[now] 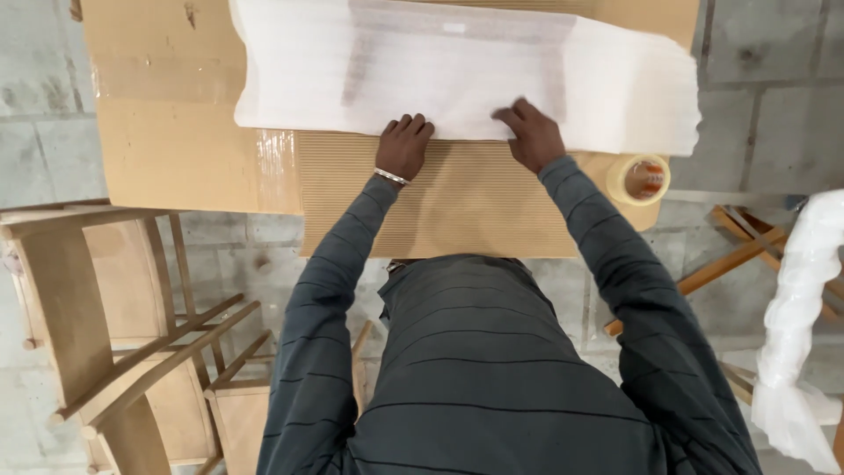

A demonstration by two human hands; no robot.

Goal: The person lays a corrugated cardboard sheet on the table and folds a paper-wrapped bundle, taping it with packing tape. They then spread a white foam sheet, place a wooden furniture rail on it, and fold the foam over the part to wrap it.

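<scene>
Grey block floor [774, 105]; wooden chairs [114, 325] stand at the left.

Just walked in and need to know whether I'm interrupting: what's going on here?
A person in a dark striped sweater leans over a sheet of corrugated cardboard lying on the paved floor. Both hands rest on the near edge of a white foam-wrapped bundle on top of it: the left hand curled, the right hand flatter with fingers spread. A roll of tape sits by the right arm. Wooden chair frames stand at the left.
</scene>
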